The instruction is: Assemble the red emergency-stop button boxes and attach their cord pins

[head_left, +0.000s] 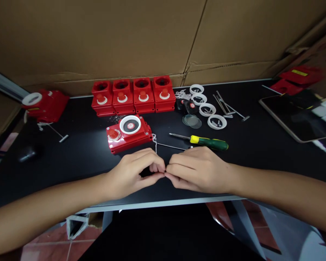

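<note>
My left hand [141,170] and my right hand [198,168] meet fingertip to fingertip over the front of the black table, both closed in a pinch. What lies between the fingers is too small or hidden to make out. Just beyond my left hand is a red box [116,145] with a white ring [130,125] and a red knob [114,134]. From its right end hangs a light chain [154,138], beside a thin metal rod [171,146] that reaches towards my right hand. A screwdriver [213,143] with a green and yellow handle lies behind my right hand.
Several red boxes [143,103] stand in a row at the back. White rings [217,122] with small metal parts, clear discs [192,121] and small metal hammers [230,105] lie right of them. A tablet-like device [290,119] is far right; another red box [47,107] stands left.
</note>
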The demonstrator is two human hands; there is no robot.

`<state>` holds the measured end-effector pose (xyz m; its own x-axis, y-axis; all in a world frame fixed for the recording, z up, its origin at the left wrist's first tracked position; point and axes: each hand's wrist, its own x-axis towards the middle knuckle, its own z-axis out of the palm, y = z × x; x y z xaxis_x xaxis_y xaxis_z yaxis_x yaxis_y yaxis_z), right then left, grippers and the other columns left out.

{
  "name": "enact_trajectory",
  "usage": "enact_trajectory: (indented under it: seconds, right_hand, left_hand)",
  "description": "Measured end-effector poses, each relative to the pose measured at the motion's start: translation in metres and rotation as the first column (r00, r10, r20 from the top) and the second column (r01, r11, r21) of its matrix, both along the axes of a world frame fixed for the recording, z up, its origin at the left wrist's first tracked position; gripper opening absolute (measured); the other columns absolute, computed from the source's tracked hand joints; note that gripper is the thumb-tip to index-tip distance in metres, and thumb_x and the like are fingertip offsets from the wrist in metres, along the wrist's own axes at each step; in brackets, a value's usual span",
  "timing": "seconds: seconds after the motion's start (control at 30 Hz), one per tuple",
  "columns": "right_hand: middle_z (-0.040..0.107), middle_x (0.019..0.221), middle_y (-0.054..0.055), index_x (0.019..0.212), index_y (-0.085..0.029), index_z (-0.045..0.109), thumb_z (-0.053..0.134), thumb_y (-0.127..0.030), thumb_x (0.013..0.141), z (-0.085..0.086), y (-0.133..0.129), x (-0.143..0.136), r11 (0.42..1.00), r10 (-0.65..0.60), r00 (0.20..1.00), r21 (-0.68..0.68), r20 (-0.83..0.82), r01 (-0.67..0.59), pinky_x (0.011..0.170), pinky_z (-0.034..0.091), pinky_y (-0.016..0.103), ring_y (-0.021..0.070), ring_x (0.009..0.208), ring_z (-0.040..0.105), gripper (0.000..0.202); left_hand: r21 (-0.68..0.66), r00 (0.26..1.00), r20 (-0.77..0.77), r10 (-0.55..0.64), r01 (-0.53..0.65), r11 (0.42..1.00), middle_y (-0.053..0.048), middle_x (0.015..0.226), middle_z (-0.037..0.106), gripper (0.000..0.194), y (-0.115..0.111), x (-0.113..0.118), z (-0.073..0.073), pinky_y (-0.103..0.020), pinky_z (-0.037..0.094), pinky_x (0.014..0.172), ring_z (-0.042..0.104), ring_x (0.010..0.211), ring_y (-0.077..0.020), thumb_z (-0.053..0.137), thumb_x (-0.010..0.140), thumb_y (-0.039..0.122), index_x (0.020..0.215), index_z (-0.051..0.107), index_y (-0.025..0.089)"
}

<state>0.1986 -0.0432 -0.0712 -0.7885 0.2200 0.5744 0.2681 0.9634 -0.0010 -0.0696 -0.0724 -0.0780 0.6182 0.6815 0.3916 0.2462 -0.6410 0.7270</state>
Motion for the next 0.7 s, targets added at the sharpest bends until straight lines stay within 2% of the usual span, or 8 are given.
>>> enact_trajectory:
  seconds: [0.33,0.4,0.53,0.7]
  right_hand:
    - [0.058,0.078,-0.005,0.092,-0.018,0.061,0.069,-0.017,0.105,0.0029,0.004,0.0035,0.999,-0.03,0.999,0.019,-0.037,0.03,0.069,0.037,0.024,0.0065,0.07,0.046,0.015]
    - [0.06,0.08,-0.004,0.095,-0.018,0.062,0.069,-0.023,0.107,0.0023,0.0049,0.0051,0.999,-0.037,0.999,0.014,-0.026,0.038,0.07,0.037,0.025,0.0068,0.07,0.048,0.015]
    - [0.062,0.084,-0.003,0.098,-0.017,0.061,0.067,-0.042,0.113,-0.0002,0.0054,0.0052,0.998,-0.058,0.998,0.022,0.027,0.057,0.07,0.033,0.027,0.0057,0.069,0.048,0.03]
    - [0.061,0.083,-0.005,0.094,-0.018,0.057,0.067,-0.027,0.112,0.0018,0.004,0.0018,0.998,-0.016,1.0,0.06,0.016,0.015,0.071,0.036,0.025,0.0061,0.069,0.046,0.023]
  left_hand:
    - [0.071,1.0,0.002,-0.014,0.014,0.997,-0.005,0.098,0.079,0.011,0.0049,0.0001,0.0026,-0.023,0.064,0.08,0.074,0.086,-0.0158,0.077,0.111,0.009,0.116,0.081,0.017]
    - [0.067,1.0,0.006,-0.014,0.014,0.998,-0.006,0.1,0.079,0.011,0.0052,-0.0001,0.0027,-0.024,0.064,0.08,0.074,0.086,-0.0161,0.078,0.11,0.009,0.116,0.082,0.017]
    - [0.061,1.0,0.011,-0.028,0.027,0.998,-0.005,0.099,0.078,0.011,0.0052,-0.0008,0.0021,-0.023,0.062,0.08,0.072,0.085,-0.015,0.078,0.109,0.007,0.115,0.079,0.017]
    - [0.045,1.0,0.016,-0.012,0.011,0.999,-0.002,0.095,0.074,0.01,0.0047,-0.0012,0.0001,-0.022,0.061,0.079,0.07,0.082,-0.0138,0.079,0.11,0.009,0.113,0.075,0.018]
